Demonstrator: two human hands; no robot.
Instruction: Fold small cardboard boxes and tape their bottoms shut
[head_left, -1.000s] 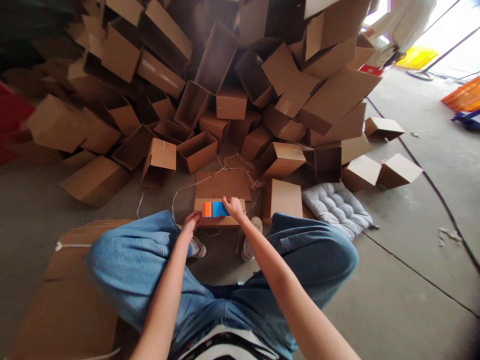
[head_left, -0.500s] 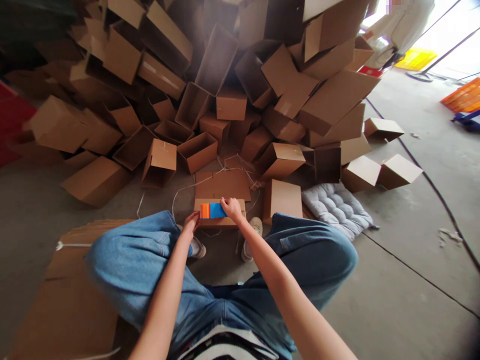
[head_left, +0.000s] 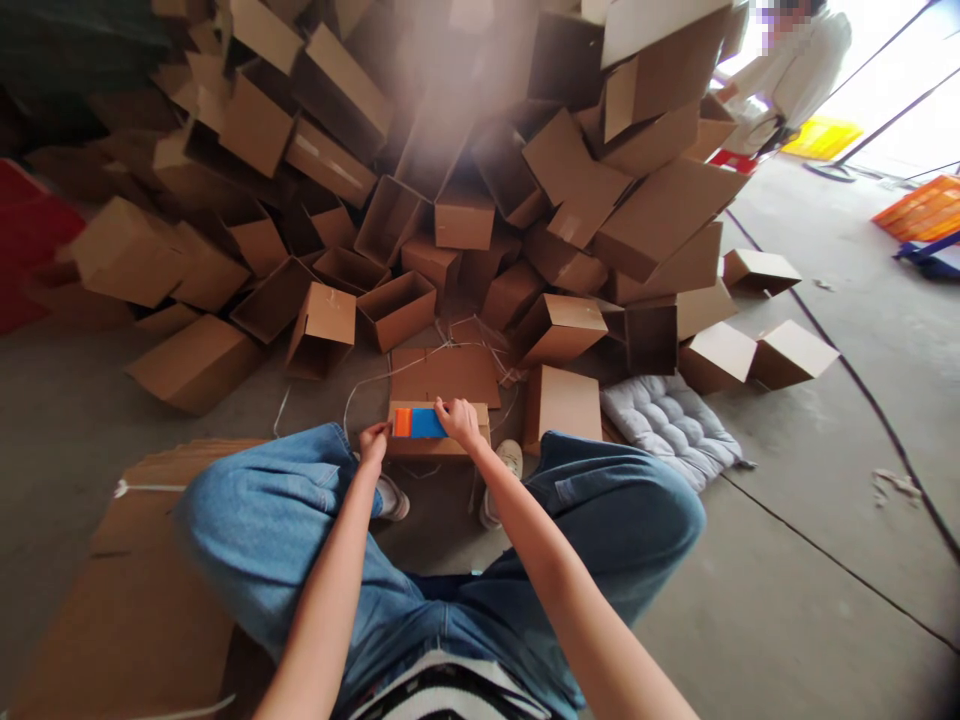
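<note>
I sit on the floor with a small cardboard box (head_left: pixel 476 425) between my feet. An orange and blue tool (head_left: pixel 417 422), probably a tape dispenser, lies across the box's top. My right hand (head_left: pixel 456 418) grips its blue end. My left hand (head_left: pixel 373 443) is curled against the box's left end, close to the orange end of the tool. Whether the left fingers touch the tool is unclear.
A tall heap of open brown boxes (head_left: pixel 465 180) fills the space ahead. Flat cardboard sheets (head_left: pixel 150 590) lie at my left. A closed box (head_left: pixel 562 402) and a grey quilted cushion (head_left: pixel 671 425) sit at my right. Another person (head_left: pixel 787 75) stands far right; white straps (head_left: pixel 360 385) trail on the floor.
The orange and blue tool has slid a little to the left along the box top with my right hand. My head has tipped slightly, so the heap sits lower in view.
</note>
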